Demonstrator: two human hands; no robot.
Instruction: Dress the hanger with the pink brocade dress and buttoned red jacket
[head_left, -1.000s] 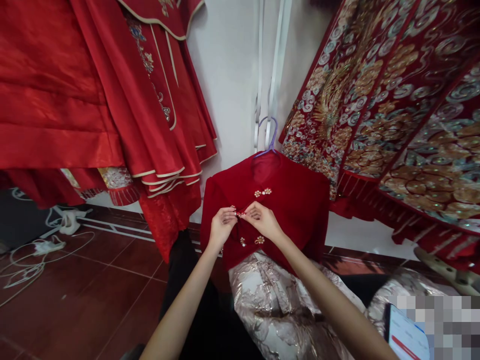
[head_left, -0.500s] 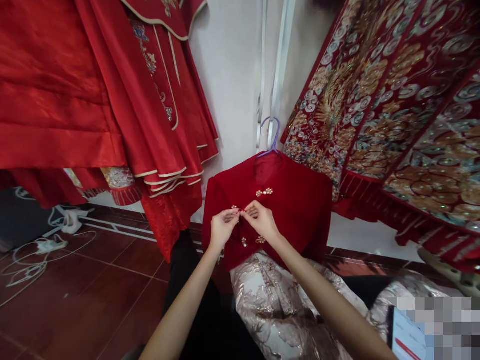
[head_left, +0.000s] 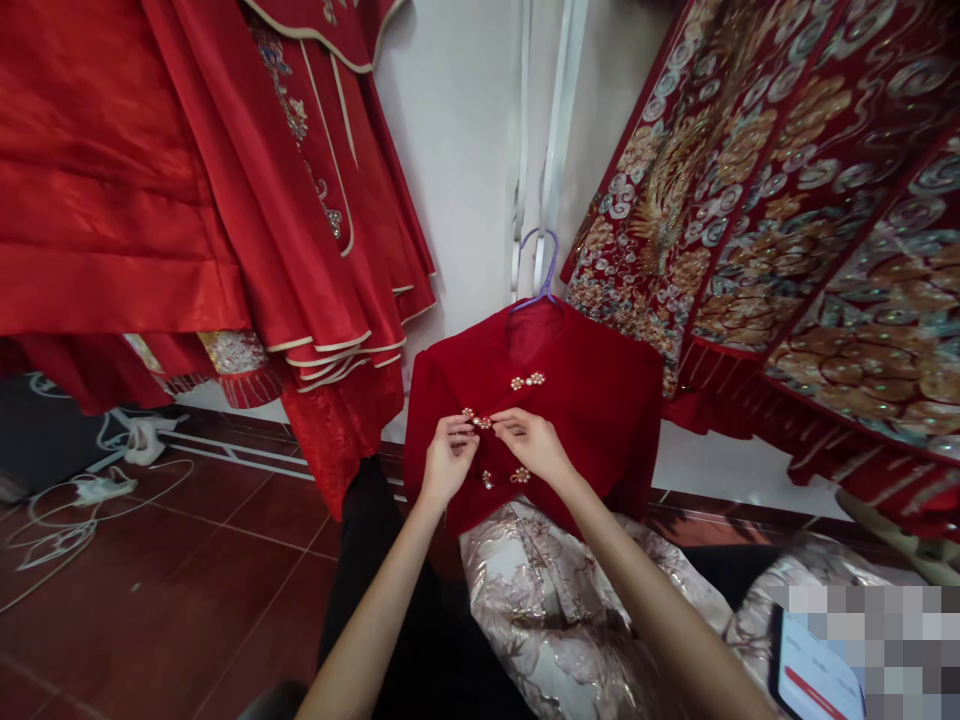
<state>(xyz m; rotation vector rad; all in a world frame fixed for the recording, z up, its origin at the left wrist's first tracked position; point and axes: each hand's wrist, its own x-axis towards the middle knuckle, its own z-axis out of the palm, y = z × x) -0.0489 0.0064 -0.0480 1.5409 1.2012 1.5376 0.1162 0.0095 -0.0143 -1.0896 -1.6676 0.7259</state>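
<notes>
A dark red velvet jacket [head_left: 592, 400] hangs on a purple hanger [head_left: 541, 270] in front of me, above a pale shiny patterned skirt [head_left: 555, 610]. Gold and pearl clasps run down its front. My left hand [head_left: 447, 460] and my right hand [head_left: 534, 442] meet at the middle clasp [head_left: 478, 419], fingers pinched on its two halves. Another clasp [head_left: 526, 381] sits above, and a third clasp [head_left: 517, 477] lies just below my right hand.
Red satin gowns [head_left: 187, 200] hang at the left. Heavily embroidered red and gold garments [head_left: 787, 200] hang at the right. White cables [head_left: 82, 500] lie on the dark red tiled floor [head_left: 187, 600]. A phone [head_left: 814, 680] shows at the bottom right.
Both hands have dropped slightly at the middle clasp, whose halves now show together between my fingertips. The view has barely shifted.
</notes>
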